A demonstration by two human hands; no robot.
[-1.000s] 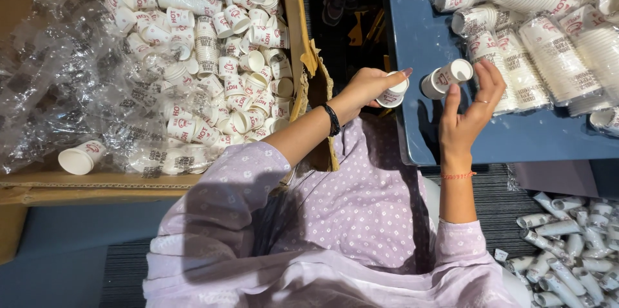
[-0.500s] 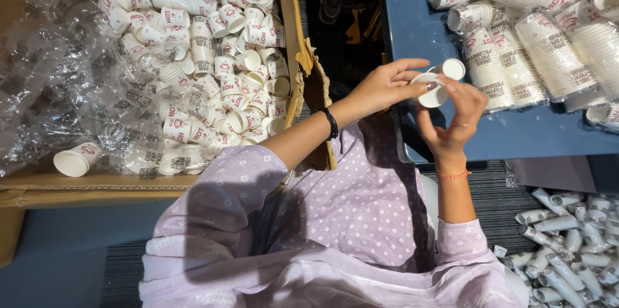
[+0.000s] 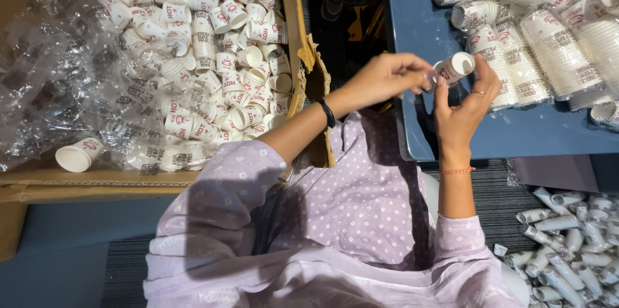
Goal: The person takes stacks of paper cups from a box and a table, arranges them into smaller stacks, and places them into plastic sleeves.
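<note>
Big cardboard box (image 3: 293, 37) on the left, heaped with loose white paper cups (image 3: 213, 69) over crumpled clear wrap (image 3: 58, 76). Blue table (image 3: 516, 134) on the right carries wrapped cup stacks (image 3: 548, 43) (more stacks (image 3: 567, 243) on the floor, lower right). Both hands meet above the table's near edge: right hand (image 3: 464, 108) pinches a small white cup (image 3: 454, 66) on its side, left hand (image 3: 387, 79) has fingertips closed on the cup's other end.
</note>
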